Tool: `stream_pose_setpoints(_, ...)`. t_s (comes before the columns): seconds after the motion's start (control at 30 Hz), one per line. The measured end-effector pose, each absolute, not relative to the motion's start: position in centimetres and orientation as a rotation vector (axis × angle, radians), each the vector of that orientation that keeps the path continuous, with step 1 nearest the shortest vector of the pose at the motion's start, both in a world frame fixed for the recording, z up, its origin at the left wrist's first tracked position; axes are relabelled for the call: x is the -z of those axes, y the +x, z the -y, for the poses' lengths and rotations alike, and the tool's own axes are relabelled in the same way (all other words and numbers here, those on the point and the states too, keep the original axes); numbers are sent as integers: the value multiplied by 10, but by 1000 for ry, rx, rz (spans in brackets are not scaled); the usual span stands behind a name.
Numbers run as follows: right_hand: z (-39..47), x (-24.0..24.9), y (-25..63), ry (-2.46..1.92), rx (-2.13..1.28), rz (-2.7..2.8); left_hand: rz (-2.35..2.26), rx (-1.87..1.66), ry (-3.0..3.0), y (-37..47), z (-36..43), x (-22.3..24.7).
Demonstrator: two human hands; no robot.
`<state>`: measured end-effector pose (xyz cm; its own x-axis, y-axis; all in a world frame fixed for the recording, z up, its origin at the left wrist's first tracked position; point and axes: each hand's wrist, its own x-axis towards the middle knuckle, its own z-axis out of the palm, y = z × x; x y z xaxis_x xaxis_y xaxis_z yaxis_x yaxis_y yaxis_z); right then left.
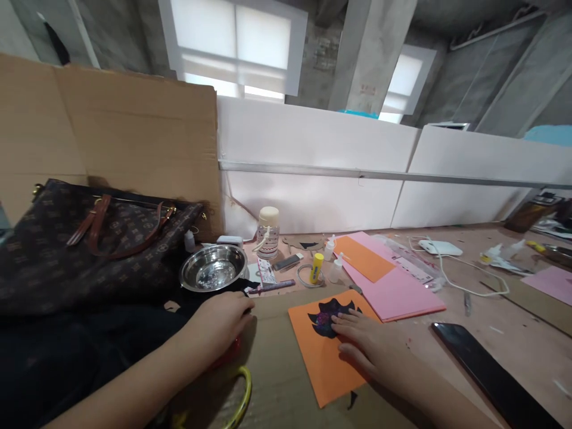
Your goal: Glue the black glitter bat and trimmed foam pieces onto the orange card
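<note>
My right hand (pixel 360 339) lies flat with fingers stretched over an orange sheet of paper (pixel 322 375). Its fingertips touch a dark, spiky-edged cut-out (pixel 328 319) with a purple sparkly middle, which lies on that sheet. Fingers curled downward, my left hand (pixel 226 322) is at the left edge of a brown cardboard sheet (pixel 272 381); whatever it may grip is hidden. Something red (pixel 229 354) shows just below this hand, only partly visible. Nearer to me is a curved yellow loop (pixel 245 396). A small black scrap (pixel 353 400) sits below the orange sheet.
Behind my hands are a metal bowl (pixel 213 268), a glue stick (pixel 317 268), small white squeeze bottles (pixel 336 269) and a lidded bottle (pixel 269 232). Pink paper (pixel 402 298) and a phone (pixel 487 375) lie to the right. A brown handbag (pixel 129 256) stands left.
</note>
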<state>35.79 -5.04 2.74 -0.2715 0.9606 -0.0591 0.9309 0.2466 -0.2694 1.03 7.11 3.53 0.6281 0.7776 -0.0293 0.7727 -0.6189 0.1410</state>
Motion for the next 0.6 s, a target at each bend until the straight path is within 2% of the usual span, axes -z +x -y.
stream_pose_setpoints(0.23, 53, -33, 340, -1619, -89, 2505, -1379, -185, 2788, -15, -83, -4)
stream_pose_setpoints(0.33, 38, -43, 314, -1483, -77, 2652, -1396, -141, 2794, -23, -86, 3)
stream_pose_setpoints(0.6, -78, -80, 222, -1538, -111, 2693, -1502, -13, 2725, -30, -91, -10)
